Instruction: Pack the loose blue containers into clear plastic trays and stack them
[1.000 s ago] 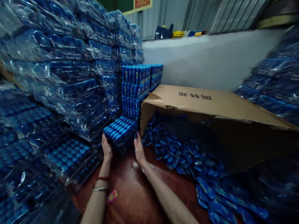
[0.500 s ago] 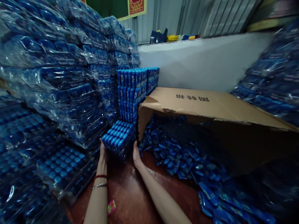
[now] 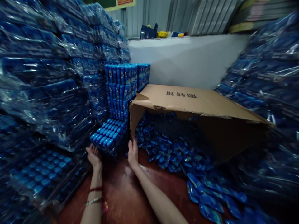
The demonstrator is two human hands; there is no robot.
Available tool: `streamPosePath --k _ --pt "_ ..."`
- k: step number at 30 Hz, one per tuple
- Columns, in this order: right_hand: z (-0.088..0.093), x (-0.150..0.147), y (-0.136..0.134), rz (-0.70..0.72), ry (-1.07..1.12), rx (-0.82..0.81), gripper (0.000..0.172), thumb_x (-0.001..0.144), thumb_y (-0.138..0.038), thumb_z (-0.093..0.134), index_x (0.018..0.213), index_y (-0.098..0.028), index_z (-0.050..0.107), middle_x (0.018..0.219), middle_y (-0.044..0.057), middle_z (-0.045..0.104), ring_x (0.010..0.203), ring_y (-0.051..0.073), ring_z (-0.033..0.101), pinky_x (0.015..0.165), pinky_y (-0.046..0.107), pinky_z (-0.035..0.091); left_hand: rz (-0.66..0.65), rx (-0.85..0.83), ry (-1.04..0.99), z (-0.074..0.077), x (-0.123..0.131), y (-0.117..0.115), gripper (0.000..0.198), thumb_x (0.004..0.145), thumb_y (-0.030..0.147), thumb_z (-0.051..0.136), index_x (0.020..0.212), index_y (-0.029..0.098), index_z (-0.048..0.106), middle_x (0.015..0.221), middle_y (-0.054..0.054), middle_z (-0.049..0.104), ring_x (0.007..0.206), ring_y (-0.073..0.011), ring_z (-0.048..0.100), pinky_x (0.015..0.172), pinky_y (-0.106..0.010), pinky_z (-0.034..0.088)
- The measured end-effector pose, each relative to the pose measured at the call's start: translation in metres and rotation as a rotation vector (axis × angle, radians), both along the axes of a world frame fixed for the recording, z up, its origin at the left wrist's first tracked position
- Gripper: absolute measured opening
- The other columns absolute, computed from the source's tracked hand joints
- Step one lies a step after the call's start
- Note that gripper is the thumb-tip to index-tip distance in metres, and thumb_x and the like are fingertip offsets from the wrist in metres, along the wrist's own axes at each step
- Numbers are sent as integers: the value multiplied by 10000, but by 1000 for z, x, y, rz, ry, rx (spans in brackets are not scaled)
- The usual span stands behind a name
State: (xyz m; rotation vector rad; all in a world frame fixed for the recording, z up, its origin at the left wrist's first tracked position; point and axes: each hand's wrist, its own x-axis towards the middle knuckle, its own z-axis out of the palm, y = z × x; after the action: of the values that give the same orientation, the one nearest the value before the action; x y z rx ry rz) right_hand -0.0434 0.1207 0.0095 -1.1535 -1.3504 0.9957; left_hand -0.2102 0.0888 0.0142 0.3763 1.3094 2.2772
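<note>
A block of blue packs with rounded tops (image 3: pixel 108 132) stands in tight rows on the floor, in front of a taller stack of the same packs (image 3: pixel 121 93). My left hand (image 3: pixel 93 156) is just off the block's near left corner, fingers apart and slightly curled, holding nothing. To the right of the block, my right hand (image 3: pixel 133 153) is upright with fingers stretched out near the front edge of the cardboard box (image 3: pixel 177 96); whether it touches that edge I cannot tell. Loose blue packs (image 3: pixel 168 152) spill from the box's open side.
Film-wrapped bundles of blue packs (image 3: pixel 77 74) tower on the left, and more wrapped bundles (image 3: pixel 263 71) rise on the right. A low wrapped tray of packs (image 3: pixel 44 168) lies at left. Behind is a white wall (image 3: pixel 187 59); the floor (image 3: pixel 121 189) is reddish brown.
Both hands have come away from the sides of the block, the left one moving out to its left. The block stays in front of the stack. The view has shifted slightly right.
</note>
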Motion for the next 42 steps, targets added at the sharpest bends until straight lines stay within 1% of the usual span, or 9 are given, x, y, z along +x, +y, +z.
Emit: streamPosePath --k 3,6,9,15,18,24,36,39,42 --pt "18 52 27 -146 -514 113 456 931 -313 273 1329 -144 416 1368 105 453 1284 160 369 1069 331 286 493 -188 345 -33 40 -41 358 855 454 444 1002 156 577 1001 -51 600 992 -191 547 940 -345 406" --pt "34 93 78 -124 -672 68 398 902 -233 329 1234 -123 519 1269 128 532 1220 203 437 1049 357 297 107 -315 643 -53 88 -62 323 873 424 441 999 172 599 951 -52 623 959 -205 571 940 -375 414" --pt "41 104 128 -23 -779 40 381 896 -297 404 1221 -168 554 1255 111 556 1196 224 467 1039 372 305 -372 -264 903 -51 127 -33 328 897 390 426 1101 191 587 1133 -87 596 1087 -211 544 988 -378 400" --pt "33 106 158 133 -930 -17 562 859 -580 416 1322 -265 476 1330 104 506 1210 291 465 959 449 384 -349 -442 1125 -36 162 75 503 933 411 314 1382 192 367 1382 -139 434 1312 -269 339 1063 -512 264" --pt "25 121 146 194 -964 15 564 850 -611 411 1309 -293 491 1345 72 494 1242 273 434 977 413 377 -284 -520 1169 -45 170 84 491 941 419 274 1361 206 413 1338 -150 474 1277 -291 359 1022 -542 289" --pt "10 144 89 330 -958 79 537 876 -548 421 1346 -290 449 1363 45 483 1244 219 441 1014 342 351 -259 -532 1195 -53 176 43 482 934 415 290 1257 149 530 1232 -179 494 1187 -290 423 995 -496 340" --pt "6 203 -44 586 -907 222 507 845 -420 533 1333 -301 469 1336 59 519 1235 227 458 1030 390 347 -450 -585 1061 -50 221 -106 385 931 397 333 1264 263 472 1246 -83 461 1177 -235 413 1017 -488 313" --pt "3 226 -65 591 -884 266 433 830 -377 562 1257 -305 553 1286 49 565 1227 234 465 1033 423 345 -478 -551 1069 -37 231 -107 316 932 371 348 1174 263 520 1161 -63 535 1121 -230 464 989 -491 338" --pt "6 242 -61 404 -779 293 288 840 -322 546 1098 -274 664 1161 47 645 1157 220 521 1004 403 379 -470 -393 1230 -17 237 -64 249 908 310 413 1081 231 574 1116 -77 544 1078 -230 488 947 -443 395"
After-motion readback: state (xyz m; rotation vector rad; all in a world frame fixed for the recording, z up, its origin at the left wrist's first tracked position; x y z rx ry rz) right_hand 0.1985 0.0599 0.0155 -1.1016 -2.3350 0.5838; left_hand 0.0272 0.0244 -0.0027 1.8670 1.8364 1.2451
